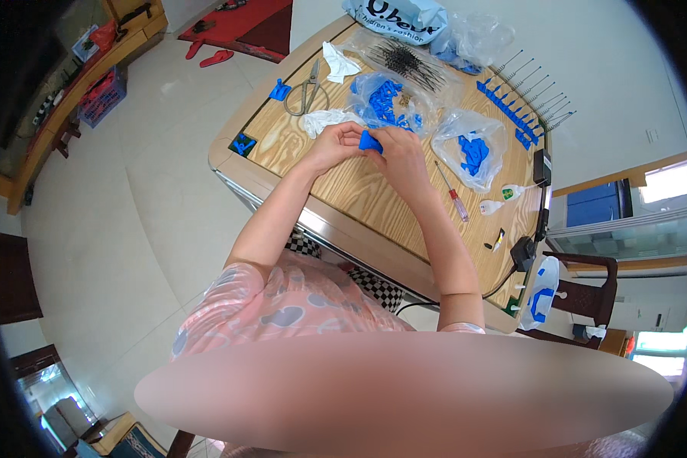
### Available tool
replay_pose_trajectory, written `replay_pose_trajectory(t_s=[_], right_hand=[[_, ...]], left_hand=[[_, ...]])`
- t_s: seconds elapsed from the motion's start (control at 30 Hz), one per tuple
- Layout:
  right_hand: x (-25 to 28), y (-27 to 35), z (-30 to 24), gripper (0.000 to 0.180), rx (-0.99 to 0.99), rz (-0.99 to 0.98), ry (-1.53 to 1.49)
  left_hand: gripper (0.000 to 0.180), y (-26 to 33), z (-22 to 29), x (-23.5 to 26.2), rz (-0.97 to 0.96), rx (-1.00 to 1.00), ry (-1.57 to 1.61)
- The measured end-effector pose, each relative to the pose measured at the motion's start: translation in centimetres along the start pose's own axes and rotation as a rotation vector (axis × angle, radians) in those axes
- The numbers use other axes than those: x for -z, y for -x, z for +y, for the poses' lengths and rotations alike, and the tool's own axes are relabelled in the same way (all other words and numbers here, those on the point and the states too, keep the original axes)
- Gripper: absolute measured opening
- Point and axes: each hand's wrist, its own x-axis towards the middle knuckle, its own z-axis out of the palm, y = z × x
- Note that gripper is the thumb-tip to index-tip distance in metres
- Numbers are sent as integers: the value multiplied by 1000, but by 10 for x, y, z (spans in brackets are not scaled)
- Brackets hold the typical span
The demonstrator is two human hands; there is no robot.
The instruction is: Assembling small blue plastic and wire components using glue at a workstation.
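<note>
Blue piece (370, 143) is up between both hands, above the near part of the table (282, 141), roughly mid-width, just on the wearer's side of the parts bag (385, 99). Left hand (336, 147) is on its left, right hand (399, 156) on its right. Fingers on both sides are curled in and pinching the piece; no gap seen between it and either set of fingertips. Neither hand is nearer: piece sits right at the meeting point. Right fingers cover its right end, so only a short blocky part shows. Long axis: can't tell for sure. Exact fingertip placement on the far face also hidden.

Around that: white cloth (330, 120) lies just beyond the left hand, scissors (308, 85) further out past it, points away from the wearer. Second bag (497, 155), clear with blue parts inside, is right of the right hand, apart from it. Screwdriver (458, 206) lies near the right forearm, red handle toward the wearer, shaft slanting away to the left. Two small white bottles (491, 207) sit right of it.

Outer ring: black wire bundle (408, 63) in plastic behind the parts bag, row of blue parts (507, 113) with thin rods along the right edge, black adapter (523, 252) nearer the wearer.
</note>
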Motion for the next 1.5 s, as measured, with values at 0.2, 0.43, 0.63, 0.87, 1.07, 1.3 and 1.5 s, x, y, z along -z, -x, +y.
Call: replay_pose_trajectory(t_s=[0.2, 0.43, 0.63, 0.87, 1.07, 1.3, 1.5], right_hand=[[-1, 0, 1, 27, -5, 1, -7], [-4, 2, 4, 28, -14, -10, -2], [-1, 1, 2, 29, -34, -61, 1], [1, 2, 3, 33, -19, -61, 22], [9, -4, -1, 36, -58, -124, 0], [24, -2, -5, 61, -57, -47, -139], [5, 33, -1, 74, -262, 106, -343]], left_hand=[[27, -1, -1, 0, 10, -1, 3], [25, 1, 2, -1, 2, 8, 1], [25, 1, 1, -2, 11, 2, -14], [25, 0, 0, -1, -9, -2, 3], [26, 0, -1, 1, -9, -24, -2], [30, 1, 4, 0, -37, -49, 178], [34, 5, 7, 0, -45, -35, 284]])
